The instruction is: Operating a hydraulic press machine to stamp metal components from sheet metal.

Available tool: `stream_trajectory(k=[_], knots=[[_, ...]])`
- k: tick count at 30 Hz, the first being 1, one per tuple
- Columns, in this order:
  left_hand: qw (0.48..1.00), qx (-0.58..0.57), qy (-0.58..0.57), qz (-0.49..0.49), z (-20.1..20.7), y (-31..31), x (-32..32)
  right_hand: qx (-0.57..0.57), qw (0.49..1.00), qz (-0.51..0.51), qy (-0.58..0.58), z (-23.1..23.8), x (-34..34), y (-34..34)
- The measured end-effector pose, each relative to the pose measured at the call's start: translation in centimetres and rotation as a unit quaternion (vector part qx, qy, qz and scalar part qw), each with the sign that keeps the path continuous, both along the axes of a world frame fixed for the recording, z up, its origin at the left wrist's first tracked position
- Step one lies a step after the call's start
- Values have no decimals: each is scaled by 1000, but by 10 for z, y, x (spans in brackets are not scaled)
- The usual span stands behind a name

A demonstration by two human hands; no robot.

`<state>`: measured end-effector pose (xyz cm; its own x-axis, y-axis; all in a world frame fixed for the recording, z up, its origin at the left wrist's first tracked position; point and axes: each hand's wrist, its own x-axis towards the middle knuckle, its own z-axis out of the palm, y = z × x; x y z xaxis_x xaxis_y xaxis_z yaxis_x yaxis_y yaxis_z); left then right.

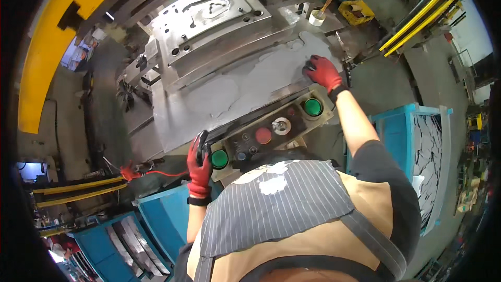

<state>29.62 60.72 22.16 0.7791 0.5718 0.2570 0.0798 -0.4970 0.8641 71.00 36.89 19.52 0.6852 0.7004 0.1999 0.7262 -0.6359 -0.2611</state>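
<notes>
My left hand (199,164), in a red glove with black fingers, is raised beside the left green push button (219,159) of a control box (242,143). Its fingers are stretched upward, and nothing shows in them. Farther right, my right hand (322,72), gloved the same way, is over the right end of the grey metal press bed (209,99). Its fingers are curled; whatever they may hold is hidden. The right green push button (313,107) lies just below that wrist. A red button (263,136) sits mid-panel. Beyond the bed rises a steel die block (219,21) with holes.
A yellow press frame (39,68) arches at upper left. A white pot (317,18) with a brush and a yellow crate (356,12) stand at the back right. Blue bins (399,136) flank me, the right one holding metal pieces. A red hose (164,173) runs left of my left hand.
</notes>
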Motion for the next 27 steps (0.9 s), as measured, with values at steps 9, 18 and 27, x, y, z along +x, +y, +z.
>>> stream_trajectory(k=[9, 18, 27], knots=[[996, 61, 43, 48, -40, -43, 7, 69, 968, -234, 53, 1, 50, -32], [994, 72, 81, 23, -17, -66, 40, -124, 977, -172, -23, -37, 90, -2], [991, 92, 93, 13, -15, -76, 53, -224, 959, -160, 62, -52, 150, 8]])
